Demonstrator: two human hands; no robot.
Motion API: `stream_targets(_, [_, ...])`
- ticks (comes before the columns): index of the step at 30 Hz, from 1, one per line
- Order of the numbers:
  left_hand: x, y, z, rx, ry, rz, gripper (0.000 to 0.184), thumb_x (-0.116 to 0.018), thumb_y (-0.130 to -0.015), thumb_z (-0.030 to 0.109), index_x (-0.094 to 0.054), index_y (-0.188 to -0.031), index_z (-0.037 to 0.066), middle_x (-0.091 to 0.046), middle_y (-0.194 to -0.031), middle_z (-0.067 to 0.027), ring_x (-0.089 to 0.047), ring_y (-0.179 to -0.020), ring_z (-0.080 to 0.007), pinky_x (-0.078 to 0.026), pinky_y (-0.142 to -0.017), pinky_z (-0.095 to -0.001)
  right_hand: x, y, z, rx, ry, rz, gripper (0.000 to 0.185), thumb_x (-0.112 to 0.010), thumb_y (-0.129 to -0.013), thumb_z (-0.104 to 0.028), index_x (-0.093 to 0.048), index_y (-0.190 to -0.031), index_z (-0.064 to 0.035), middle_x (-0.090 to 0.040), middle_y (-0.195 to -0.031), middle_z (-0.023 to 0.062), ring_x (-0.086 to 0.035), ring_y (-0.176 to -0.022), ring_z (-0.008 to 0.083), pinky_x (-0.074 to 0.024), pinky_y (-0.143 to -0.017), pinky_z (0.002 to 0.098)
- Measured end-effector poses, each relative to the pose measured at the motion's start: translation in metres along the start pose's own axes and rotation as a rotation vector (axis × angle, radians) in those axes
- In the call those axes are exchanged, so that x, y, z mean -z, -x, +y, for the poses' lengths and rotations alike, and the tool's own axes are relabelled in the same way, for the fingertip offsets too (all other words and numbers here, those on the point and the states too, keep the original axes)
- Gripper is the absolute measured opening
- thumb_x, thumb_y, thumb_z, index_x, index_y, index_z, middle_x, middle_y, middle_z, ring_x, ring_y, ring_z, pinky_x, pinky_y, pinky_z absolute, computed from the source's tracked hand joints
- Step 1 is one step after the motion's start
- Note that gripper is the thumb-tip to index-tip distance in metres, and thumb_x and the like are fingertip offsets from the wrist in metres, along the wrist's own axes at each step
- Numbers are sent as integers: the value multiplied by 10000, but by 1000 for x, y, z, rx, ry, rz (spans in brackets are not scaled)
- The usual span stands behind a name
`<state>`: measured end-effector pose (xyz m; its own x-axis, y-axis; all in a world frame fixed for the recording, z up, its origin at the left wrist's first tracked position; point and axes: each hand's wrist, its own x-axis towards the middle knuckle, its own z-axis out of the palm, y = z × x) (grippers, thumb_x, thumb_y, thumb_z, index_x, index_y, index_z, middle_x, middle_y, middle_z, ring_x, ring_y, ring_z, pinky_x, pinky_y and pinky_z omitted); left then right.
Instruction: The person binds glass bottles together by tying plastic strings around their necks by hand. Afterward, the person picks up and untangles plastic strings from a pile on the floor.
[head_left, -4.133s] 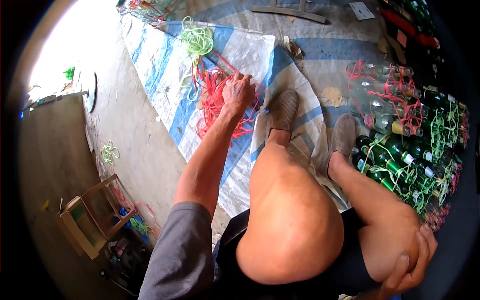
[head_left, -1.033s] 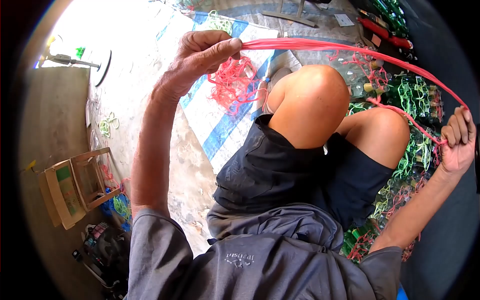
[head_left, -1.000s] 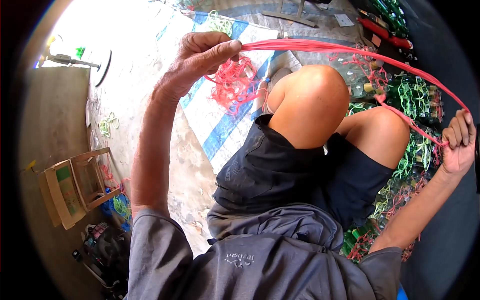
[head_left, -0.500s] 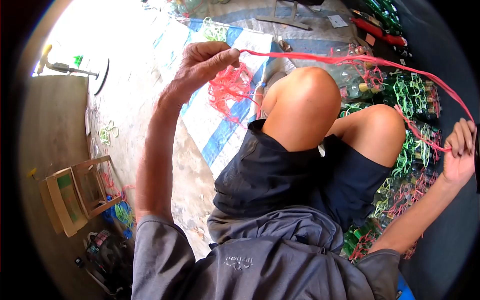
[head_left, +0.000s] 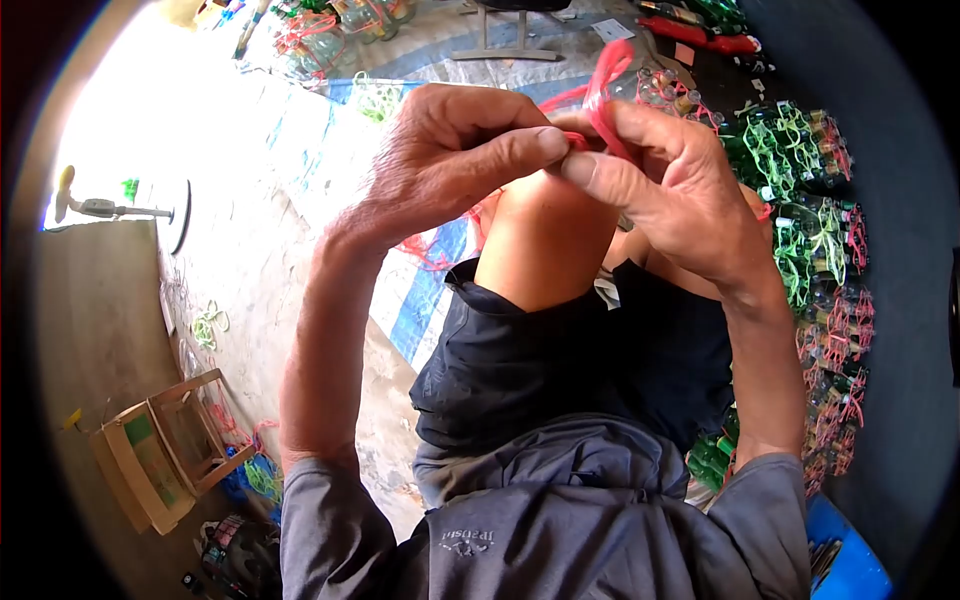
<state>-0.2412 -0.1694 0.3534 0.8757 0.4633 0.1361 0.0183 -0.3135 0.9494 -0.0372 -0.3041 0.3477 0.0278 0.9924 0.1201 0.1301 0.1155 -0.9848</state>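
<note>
Pink plastic twine [head_left: 604, 92] stands up in a loop between my two hands, which meet above my knee. My left hand [head_left: 470, 145] is closed, its thumb and forefinger pinching the twine. My right hand [head_left: 665, 175] is closed as well, thumb against the same twine, with a strand crossing its fingers. The fingertips nearly touch, and part of the twine is hidden behind them. More loose pink twine [head_left: 430, 250] lies on the striped sheet, half covered by my left hand and leg.
Rows of green bottles [head_left: 790, 250] wrapped in green and pink twine line the right wall. Clear bottles [head_left: 310, 40] stand at the far left. A wooden frame [head_left: 190, 430], a blue container [head_left: 845, 550], a metal stand [head_left: 505, 50] and a striped sheet [head_left: 415, 315] are around me.
My right hand has come in from the far right to meet my left. The twine, stretched wide between them before, is now bunched in a loop. My view has shifted slightly.
</note>
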Motion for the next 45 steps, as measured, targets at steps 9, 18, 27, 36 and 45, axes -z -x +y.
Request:
stream_targets(9, [11, 2, -40, 52, 54, 38, 266, -780, -1011, 226, -770, -1125, -15, -752, -1010, -44, -689, -1016, -114, -558, -930, -304, 24, 3, -14, -126, -128, 149, 280, -677, -1065, -269, -730, -1034, 3, -513, -692, -80, -374, -575, -30, -279, -471, 181])
stream_targets(18, [2, 15, -116, 132, 124, 265, 453, -759, -1008, 232, -671, -1406, 35, -698, -1395, -119, -654, -1263, -225, -521, -1088, -414, 67, 8, -35, -84, -283, 172, 285, -676, -1070, -238, -742, -1067, 39, -439, -620, -128, -315, -513, -44, -222, -472, 181])
stream_targets(27, [-23, 31, -139, 201, 216, 339, 244, -714, -1036, 128, -731, -1185, -63, -771, -986, -79, -704, -908, -122, -578, -844, -287, 108, 29, -47, -163, -179, 288, 305, -633, -1096, -243, -722, -1136, 46, -394, -614, -130, -287, -505, -42, -208, -455, 181])
stream_targets(36, [-16, 38, -107, 154, 408, 479, 173, -709, -1050, 145, -732, -1116, -13, -758, -1003, -52, -708, -947, -136, -566, -906, -316, 146, 80, -43, -180, -167, 412, 271, -624, -1106, -252, -721, -1102, 1, -357, -601, -122, -265, -500, -29, -180, -454, 194])
stream_targets(45, [2, 41, -99, 144, 496, 619, 151, -613, -1098, 166, -687, -1081, 36, -676, -933, -38, -702, -885, -170, -602, -886, -378, 172, 129, -48, -114, -264, 512, 247, -590, -1123, -218, -699, -1103, 3, -359, -580, -104, -254, -514, -11, -170, -440, 199])
